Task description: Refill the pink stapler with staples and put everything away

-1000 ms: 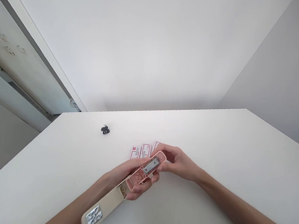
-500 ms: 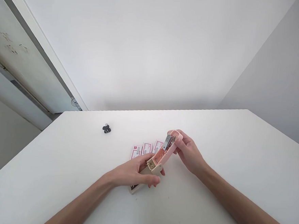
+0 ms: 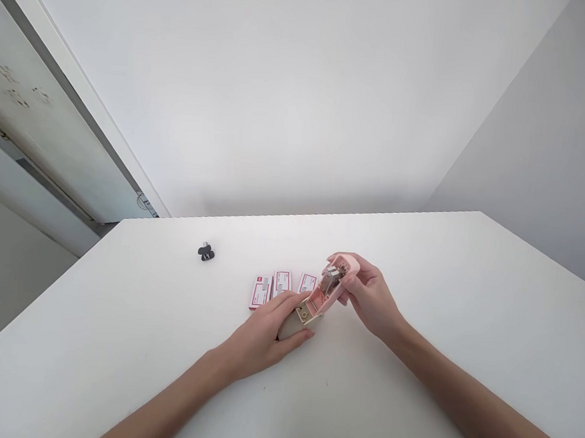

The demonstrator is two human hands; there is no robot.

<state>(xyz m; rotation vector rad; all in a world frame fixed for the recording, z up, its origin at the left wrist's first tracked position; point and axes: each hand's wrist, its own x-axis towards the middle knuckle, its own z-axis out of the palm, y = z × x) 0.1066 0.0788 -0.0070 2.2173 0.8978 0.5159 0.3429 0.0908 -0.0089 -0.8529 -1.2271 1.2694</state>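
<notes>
Both hands hold a pink and beige stapler (image 3: 321, 298) that is unfolded wide at its hinge, its inside facing up. My left hand (image 3: 271, 324) is closed around the beige base, hiding much of it. My right hand (image 3: 371, 296) grips the pink top at its far end, thumb on the near side and fingers behind. A metal part and a spring-like piece show inside the pink top. Just beyond my left hand lie three small white and red boxes: a left box (image 3: 260, 293), a middle box (image 3: 283, 281) and a right box (image 3: 307, 283).
A small black object with a metal tip (image 3: 206, 252) lies at the back left of the white table (image 3: 420, 254). A white wall (image 3: 301, 99) rises behind the table's far edge. To the left is a door frame (image 3: 81, 91).
My left hand has shifted along the stapler and its base has turned, so its lower end no longer shows. The metal part inside the top sits at another angle. More of the boxes shows.
</notes>
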